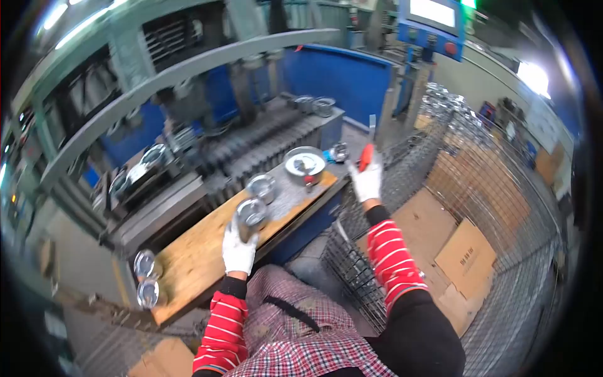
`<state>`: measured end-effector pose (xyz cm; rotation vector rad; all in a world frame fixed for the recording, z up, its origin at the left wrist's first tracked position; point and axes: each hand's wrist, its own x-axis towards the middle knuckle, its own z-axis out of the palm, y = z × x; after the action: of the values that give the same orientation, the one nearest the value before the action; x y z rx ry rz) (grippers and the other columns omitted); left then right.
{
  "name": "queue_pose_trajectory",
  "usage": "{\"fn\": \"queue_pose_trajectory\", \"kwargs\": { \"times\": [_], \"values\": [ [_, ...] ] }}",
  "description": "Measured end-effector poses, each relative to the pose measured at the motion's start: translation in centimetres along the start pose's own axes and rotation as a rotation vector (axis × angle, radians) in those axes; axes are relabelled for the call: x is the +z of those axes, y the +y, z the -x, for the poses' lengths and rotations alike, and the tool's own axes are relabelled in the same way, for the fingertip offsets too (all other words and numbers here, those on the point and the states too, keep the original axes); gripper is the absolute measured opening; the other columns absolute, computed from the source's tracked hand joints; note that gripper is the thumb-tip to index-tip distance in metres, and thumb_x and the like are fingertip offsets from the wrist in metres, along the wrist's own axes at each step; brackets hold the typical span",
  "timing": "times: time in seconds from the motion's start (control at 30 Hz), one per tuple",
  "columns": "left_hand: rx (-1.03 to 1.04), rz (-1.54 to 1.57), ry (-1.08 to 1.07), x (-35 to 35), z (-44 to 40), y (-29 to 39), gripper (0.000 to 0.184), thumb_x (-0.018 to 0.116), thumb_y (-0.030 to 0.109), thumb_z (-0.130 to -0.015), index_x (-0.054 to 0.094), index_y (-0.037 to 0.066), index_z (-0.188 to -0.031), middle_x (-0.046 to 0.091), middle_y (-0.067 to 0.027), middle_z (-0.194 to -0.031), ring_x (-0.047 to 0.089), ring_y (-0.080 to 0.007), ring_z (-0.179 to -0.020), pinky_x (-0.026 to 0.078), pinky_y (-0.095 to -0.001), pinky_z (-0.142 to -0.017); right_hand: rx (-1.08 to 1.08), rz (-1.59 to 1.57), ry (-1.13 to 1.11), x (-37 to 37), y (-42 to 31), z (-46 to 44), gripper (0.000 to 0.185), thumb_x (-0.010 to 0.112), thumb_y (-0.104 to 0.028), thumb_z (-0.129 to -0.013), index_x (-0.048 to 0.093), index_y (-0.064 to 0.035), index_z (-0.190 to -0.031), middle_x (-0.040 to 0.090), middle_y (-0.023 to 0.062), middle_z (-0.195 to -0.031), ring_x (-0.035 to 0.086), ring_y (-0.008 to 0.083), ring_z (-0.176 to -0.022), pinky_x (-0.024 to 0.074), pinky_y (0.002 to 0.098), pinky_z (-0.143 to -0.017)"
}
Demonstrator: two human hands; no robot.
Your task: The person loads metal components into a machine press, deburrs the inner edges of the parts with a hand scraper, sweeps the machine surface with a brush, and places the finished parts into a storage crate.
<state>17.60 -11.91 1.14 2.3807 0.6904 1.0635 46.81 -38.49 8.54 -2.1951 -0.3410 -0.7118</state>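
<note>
My left hand [239, 250], in a white glove, is closed around the near side of a shiny round metal cup [253, 212] at the edge of the wooden bench board. A second metal cup [261, 186] stands just beyond it. My right hand [367, 180], also gloved, is raised to the right of the bench and grips the red handle of a knife-like tool [366, 157] whose thin flat blade points upward. Between the hands, a round metal dish [305, 163] with a pale inside sits on the bench, beside a small crumpled silvery piece [340, 152].
Two metal cups [147, 264] lie at the bench's left end. A large press machine [232, 144] with a curved bar [188, 69] fills the far side. To my right stands a wire cage [527, 251] lined with cardboard [465, 257], with shiny metal pieces [447, 103] heaped behind.
</note>
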Motion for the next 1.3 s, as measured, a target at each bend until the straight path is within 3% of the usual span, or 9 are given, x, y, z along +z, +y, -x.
{"fn": "queue_pose_trajectory", "kwargs": {
  "times": [0.03,0.17,0.23,0.3,0.43,0.5,0.6,0.87,1.3],
  "values": [
    [-0.056,-0.007,-0.085,1.9,-0.9,0.1,0.062,0.080,0.027,-0.082,0.061,0.004,-0.136,0.065,-0.0272,-0.128,0.061,-0.0412,-0.120,0.047,-0.0454,-0.106,-0.154,0.053,0.290,3.4,3.0,0.1,0.057,0.074,-0.039,-0.092,0.061,0.0003,-0.132,0.058,0.0282,-0.135,0.057,0.0430,-0.124,0.0434,0.0487,-0.107],
    [-0.173,-0.022,-0.291,3.4,-2.9,-0.4,0.047,0.084,0.038,-0.078,0.073,0.002,-0.106,0.071,-0.0244,-0.107,0.068,-0.0410,-0.101,0.054,-0.0460,-0.091,0.154,-0.091,-0.134,0.0,1.4,-2.5,0.048,0.071,-0.036,-0.094,0.068,-0.0011,-0.126,0.060,0.0241,-0.139,0.057,0.0408,-0.127,0.0401,0.0461,-0.112],
    [-0.010,-0.184,-0.231,0.3,-2.7,0.1,0.049,0.090,0.038,-0.068,0.075,0.004,-0.098,0.071,-0.0203,-0.098,0.069,-0.0391,-0.092,0.056,-0.0454,-0.085,0.049,-0.271,0.075,-3.1,-2.3,-1.6,0.038,0.069,-0.037,-0.095,0.072,-0.0051,-0.116,0.073,0.0179,-0.111,0.071,0.0320,-0.099,0.0537,0.0416,-0.092],
    [0.067,-0.362,-0.218,-3.0,-2.7,1.2,0.045,0.092,0.034,-0.064,0.074,0.008,-0.097,0.072,-0.0176,-0.099,0.070,-0.0363,-0.090,0.056,-0.0460,-0.082,-0.039,-1.027,0.013,-2.2,-5.2,0.5,0.040,0.063,-0.038,-0.099,0.067,-0.0060,-0.123,0.072,0.0168,-0.097,0.071,0.0286,-0.088,0.0542,0.0416,-0.082],
    [0.058,-0.343,-0.361,-4.6,-2.6,0.5,0.030,0.084,0.019,-0.071,0.068,0.009,-0.094,0.071,-0.0165,-0.095,0.069,-0.0365,-0.085,0.057,-0.0476,-0.075,-0.497,-0.419,-1.161,-2.2,-10.4,7.3,0.047,0.051,-0.050,-0.103,0.065,-0.0088,-0.120,0.073,0.0216,-0.102,0.071,0.0354,-0.093,0.0555,0.0435,-0.082],
    [0.132,-0.200,-0.374,-4.4,-2.4,-1.2,0.031,0.080,0.016,-0.075,0.065,0.006,-0.100,0.070,-0.0184,-0.097,0.067,-0.0381,-0.086,0.054,-0.0485,-0.076,-0.608,-0.102,-1.284,0.8,-10.9,11.9,0.048,0.049,-0.054,-0.102,0.070,-0.0109,-0.111,0.074,0.0210,-0.096,0.072,0.0406,-0.086,0.0565,0.0499,-0.076],
    [0.107,-0.168,-0.114,-4.0,-1.2,-2.7,0.051,0.084,0.021,-0.073,0.062,0.005,-0.117,0.068,-0.0177,-0.105,0.065,-0.0379,-0.101,0.054,-0.0460,-0.088,-0.544,-0.113,-1.241,1.8,-12.0,12.8,0.065,0.046,-0.060,-0.101,0.065,0.0002,-0.113,0.072,0.0273,-0.098,0.071,0.0442,-0.089,0.0561,0.0502,-0.080],
    [-0.226,0.177,-0.098,-6.2,1.9,-5.1,0.108,0.095,0.026,-0.067,0.034,-0.005,-0.151,0.069,-0.0154,-0.120,0.068,-0.0260,-0.114,0.053,-0.0358,-0.102,-0.620,-0.169,-1.368,1.3,-16.5,11.2,0.072,0.047,-0.059,-0.103,0.057,0.0066,-0.129,0.069,0.0332,-0.102,0.067,0.0478,-0.099,0.0513,0.0499,-0.087],
    [-0.103,0.029,-0.076,-6.5,2.6,-7.3,0.103,0.091,0.022,-0.065,0.040,-0.002,-0.150,0.064,-0.0213,-0.129,0.065,-0.0328,-0.120,0.053,-0.0390,-0.103,-0.639,-0.153,-1.353,5.0,-17.8,13.2,0.069,0.046,-0.057,-0.103,0.061,0.0083,-0.117,0.068,0.0341,-0.096,0.066,0.0498,-0.096,0.0508,0.0514,-0.085]
  ]
}}
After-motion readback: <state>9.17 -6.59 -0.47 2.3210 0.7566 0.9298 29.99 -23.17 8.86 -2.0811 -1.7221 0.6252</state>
